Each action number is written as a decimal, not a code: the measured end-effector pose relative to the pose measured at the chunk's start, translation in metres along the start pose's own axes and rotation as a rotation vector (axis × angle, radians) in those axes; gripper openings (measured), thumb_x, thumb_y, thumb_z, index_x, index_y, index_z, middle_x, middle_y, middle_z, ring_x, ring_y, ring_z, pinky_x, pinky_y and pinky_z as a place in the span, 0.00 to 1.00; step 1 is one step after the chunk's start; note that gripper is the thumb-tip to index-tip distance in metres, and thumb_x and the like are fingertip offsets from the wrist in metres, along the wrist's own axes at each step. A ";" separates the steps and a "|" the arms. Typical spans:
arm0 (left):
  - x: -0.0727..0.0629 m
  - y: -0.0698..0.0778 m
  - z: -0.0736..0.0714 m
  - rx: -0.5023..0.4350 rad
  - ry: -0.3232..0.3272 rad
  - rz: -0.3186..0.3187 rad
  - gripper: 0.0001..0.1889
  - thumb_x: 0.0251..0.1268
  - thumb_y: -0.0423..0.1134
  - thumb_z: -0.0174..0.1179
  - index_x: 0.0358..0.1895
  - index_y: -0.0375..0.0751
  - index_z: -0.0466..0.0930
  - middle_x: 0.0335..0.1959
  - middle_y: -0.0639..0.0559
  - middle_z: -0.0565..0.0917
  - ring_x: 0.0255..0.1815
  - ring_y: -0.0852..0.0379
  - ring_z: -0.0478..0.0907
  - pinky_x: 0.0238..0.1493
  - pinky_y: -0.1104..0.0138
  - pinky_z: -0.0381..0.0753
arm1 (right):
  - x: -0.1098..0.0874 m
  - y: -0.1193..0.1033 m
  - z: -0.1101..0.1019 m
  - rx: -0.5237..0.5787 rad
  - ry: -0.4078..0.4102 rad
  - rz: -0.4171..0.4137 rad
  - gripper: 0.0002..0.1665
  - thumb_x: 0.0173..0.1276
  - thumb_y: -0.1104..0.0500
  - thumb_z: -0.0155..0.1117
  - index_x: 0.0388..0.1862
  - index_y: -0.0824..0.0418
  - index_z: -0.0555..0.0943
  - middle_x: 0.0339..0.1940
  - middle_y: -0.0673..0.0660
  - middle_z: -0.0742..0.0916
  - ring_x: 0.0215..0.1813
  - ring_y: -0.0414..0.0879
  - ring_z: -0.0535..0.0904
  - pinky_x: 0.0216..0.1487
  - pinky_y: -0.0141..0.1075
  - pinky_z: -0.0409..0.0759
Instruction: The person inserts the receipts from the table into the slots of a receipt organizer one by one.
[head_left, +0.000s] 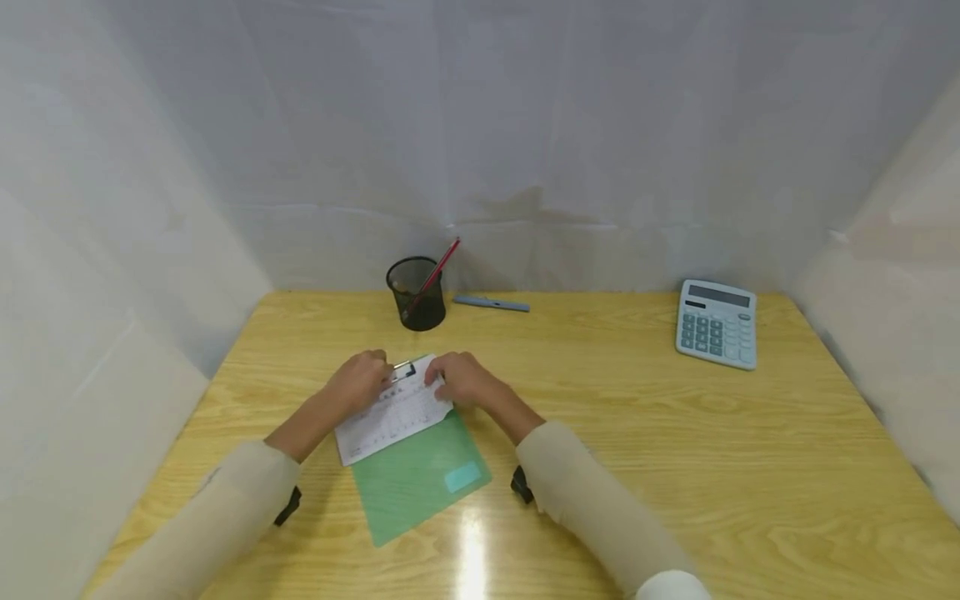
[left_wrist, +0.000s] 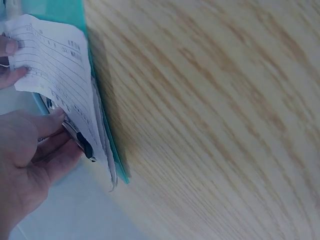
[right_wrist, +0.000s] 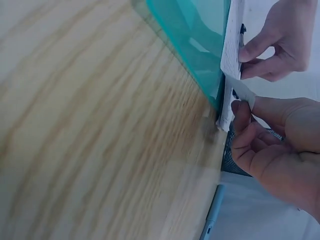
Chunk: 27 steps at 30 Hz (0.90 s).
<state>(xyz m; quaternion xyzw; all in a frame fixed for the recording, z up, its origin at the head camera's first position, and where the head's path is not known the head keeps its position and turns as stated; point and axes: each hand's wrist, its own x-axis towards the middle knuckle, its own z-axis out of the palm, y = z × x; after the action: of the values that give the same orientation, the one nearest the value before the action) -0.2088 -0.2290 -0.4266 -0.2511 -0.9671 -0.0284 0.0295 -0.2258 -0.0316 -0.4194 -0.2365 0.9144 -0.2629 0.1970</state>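
Note:
A translucent green clipboard (head_left: 412,500) lies tilted on the wooden table, a light blue label (head_left: 462,477) near its lower right corner. Printed sheets of paper (head_left: 397,423) cover its upper part. My left hand (head_left: 362,382) is at the top edge, thumb and fingers pinching the metal clip (head_left: 403,372), as the left wrist view shows. With thumb and forefinger, my right hand (head_left: 467,380) pinches the edge of the paper (right_wrist: 242,92), which bends up there. How firmly the clip presses on the sheets cannot be told.
Behind the hands stands a black mesh pen cup (head_left: 423,308) holding a red pencil (head_left: 441,267). A blue-grey pen (head_left: 491,303) lies to its right. Far right on the table is a light blue calculator (head_left: 716,325). White sheeting (head_left: 600,150) surrounds the table's back and sides.

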 end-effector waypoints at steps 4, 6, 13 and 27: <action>0.000 0.001 -0.001 0.006 -0.011 0.002 0.04 0.59 0.29 0.61 0.30 0.31 0.84 0.26 0.44 0.78 0.24 0.57 0.70 0.26 0.69 0.74 | 0.004 -0.002 0.003 -0.019 0.021 0.011 0.11 0.63 0.65 0.63 0.44 0.56 0.83 0.52 0.52 0.85 0.58 0.46 0.76 0.62 0.37 0.72; -0.001 0.001 0.000 0.013 -0.010 0.007 0.05 0.59 0.28 0.60 0.32 0.31 0.84 0.27 0.43 0.78 0.25 0.56 0.71 0.27 0.69 0.76 | 0.006 -0.001 0.005 -0.017 0.030 0.014 0.11 0.63 0.66 0.63 0.43 0.57 0.83 0.52 0.52 0.85 0.60 0.48 0.75 0.64 0.38 0.71; 0.000 0.002 0.001 0.091 -0.033 0.026 0.06 0.57 0.25 0.60 0.37 0.29 0.83 0.31 0.41 0.78 0.30 0.51 0.74 0.32 0.66 0.80 | 0.008 -0.004 0.003 -0.048 0.033 0.034 0.13 0.63 0.67 0.61 0.45 0.58 0.83 0.52 0.53 0.85 0.62 0.49 0.74 0.63 0.38 0.72; -0.001 0.004 0.000 0.077 -0.051 0.004 0.06 0.60 0.27 0.59 0.38 0.30 0.83 0.32 0.41 0.78 0.32 0.51 0.75 0.34 0.64 0.80 | 0.017 -0.009 0.003 -0.037 0.043 0.104 0.20 0.64 0.72 0.52 0.50 0.59 0.82 0.54 0.54 0.83 0.58 0.47 0.74 0.55 0.36 0.77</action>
<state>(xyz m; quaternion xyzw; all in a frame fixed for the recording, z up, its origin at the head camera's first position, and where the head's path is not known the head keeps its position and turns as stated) -0.2057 -0.2259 -0.4262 -0.2522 -0.9674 0.0151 0.0145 -0.2347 -0.0485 -0.4205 -0.1866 0.9342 -0.2402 0.1864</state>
